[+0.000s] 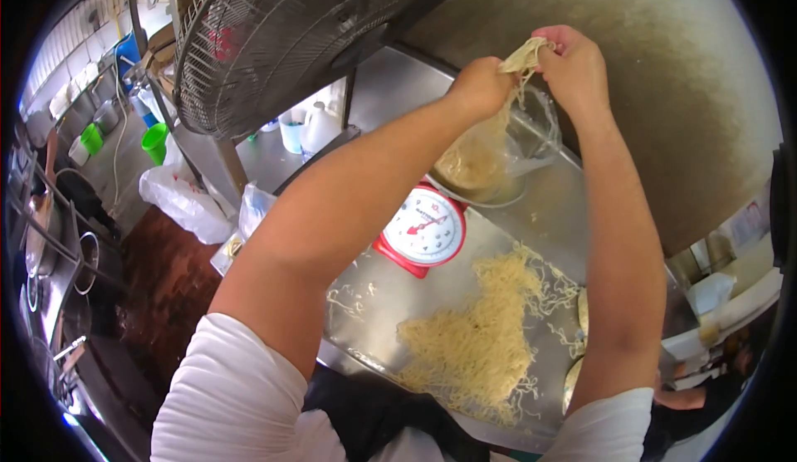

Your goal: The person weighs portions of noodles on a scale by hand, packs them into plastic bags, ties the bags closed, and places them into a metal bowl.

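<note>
While we look down between two outstretched forearms, the left hand (488, 88) and right hand (574, 68) both grasp one bundle of pale noodles (525, 53), each grip clenched on an end. Its long axis slants up from left to right, and loose strands dangle toward the clear plastic bag (544, 134) just below; we see the left hand nearer the noodles inside. Thin and crinkled, that bag seems to sit in a round pan beside the red dial scale (425, 228). Closer to us, tangled, curly noodles (477, 333) sprawl across the shiny steel desk (353, 322).
</note>
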`<state>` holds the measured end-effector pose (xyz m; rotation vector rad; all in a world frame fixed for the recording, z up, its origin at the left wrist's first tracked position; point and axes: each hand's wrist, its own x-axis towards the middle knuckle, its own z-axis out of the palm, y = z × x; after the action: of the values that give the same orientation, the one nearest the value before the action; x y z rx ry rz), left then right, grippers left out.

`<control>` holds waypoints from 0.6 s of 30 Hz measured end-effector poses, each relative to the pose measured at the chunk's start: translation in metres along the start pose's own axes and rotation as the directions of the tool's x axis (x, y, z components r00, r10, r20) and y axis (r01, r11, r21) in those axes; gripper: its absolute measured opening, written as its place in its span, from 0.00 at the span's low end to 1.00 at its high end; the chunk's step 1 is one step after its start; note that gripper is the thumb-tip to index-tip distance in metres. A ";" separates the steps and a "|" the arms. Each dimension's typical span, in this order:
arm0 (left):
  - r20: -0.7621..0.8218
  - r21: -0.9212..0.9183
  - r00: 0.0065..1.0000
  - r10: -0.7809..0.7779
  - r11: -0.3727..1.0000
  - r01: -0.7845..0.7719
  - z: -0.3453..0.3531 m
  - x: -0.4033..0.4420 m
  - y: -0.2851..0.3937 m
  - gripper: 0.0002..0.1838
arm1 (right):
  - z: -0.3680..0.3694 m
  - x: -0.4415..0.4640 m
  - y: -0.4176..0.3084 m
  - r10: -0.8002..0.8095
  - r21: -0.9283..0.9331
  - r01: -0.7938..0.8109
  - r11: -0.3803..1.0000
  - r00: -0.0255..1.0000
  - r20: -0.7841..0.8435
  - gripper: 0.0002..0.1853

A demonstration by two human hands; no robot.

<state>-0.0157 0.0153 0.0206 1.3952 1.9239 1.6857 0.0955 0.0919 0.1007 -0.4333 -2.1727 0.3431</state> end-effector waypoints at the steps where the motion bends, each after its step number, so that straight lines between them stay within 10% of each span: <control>1: -0.154 -0.029 0.987 0.038 0.999 -0.043 0.010 0.014 -0.012 0.17 | 0.000 -0.004 0.005 0.013 0.019 -0.013 1.000 1.000 0.029 0.12; 4: -0.317 -0.487 0.942 -0.111 0.871 -0.061 0.018 0.050 -0.019 0.16 | -0.009 -0.024 0.000 0.263 0.183 -0.322 0.929 0.922 0.284 0.17; 12: -0.483 -0.577 0.876 -0.021 0.760 -0.300 0.001 0.051 0.091 0.15 | 0.011 -0.039 0.000 0.334 0.282 -0.520 0.806 0.793 0.510 0.15; 15: -0.368 -0.772 0.926 -0.088 0.583 -0.252 -0.007 0.061 0.122 0.11 | 0.036 -0.046 0.023 0.310 0.192 -0.491 0.850 0.759 0.572 0.13; 18: 0.111 -0.962 0.936 0.335 0.274 0.015 -0.023 0.090 0.127 0.14 | 0.043 -0.060 0.016 0.348 0.158 -0.534 0.831 0.720 0.600 0.14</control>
<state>-0.0156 0.0539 0.1730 1.1520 0.2721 1.9683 0.0974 0.0772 0.0263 -0.7492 -2.4721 1.2177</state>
